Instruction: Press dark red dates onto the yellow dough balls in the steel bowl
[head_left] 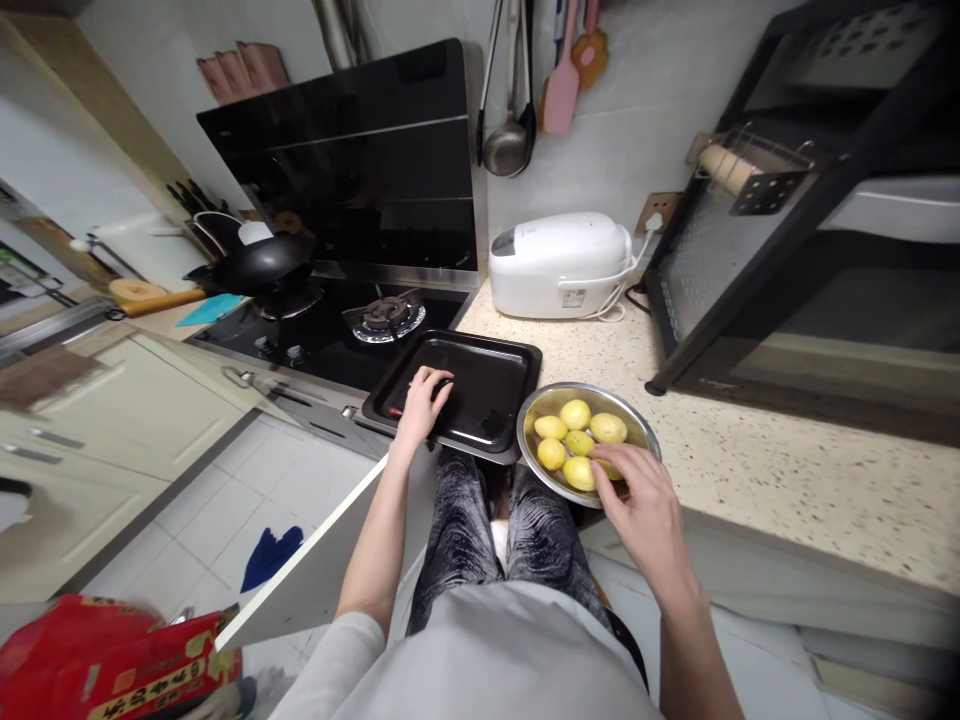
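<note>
A black baking tray [484, 385] lies at the counter's front edge, partly over the stove. My left hand [424, 402] is over its left part, fingers curled round a thin tool; a red end [395, 411] shows on one side and a dark tip on the other. To the right of the tray sits a steel bowl [528, 450] with several yellow, potato-like pieces [575, 414]. My right hand [637, 490] reaches over the bowl's right rim, thumb and fingers apart, fingertips at the pieces; one piece is partly hidden under the fingers.
A white rice cooker [559, 265] stands behind the bowl, with a black rack [720, 250] to its right. The stove [337, 325] carries a black wok [262, 262] at the left. An open cabinet door [322, 560] juts out below my left arm. Red bags [112, 660] lie on the floor.
</note>
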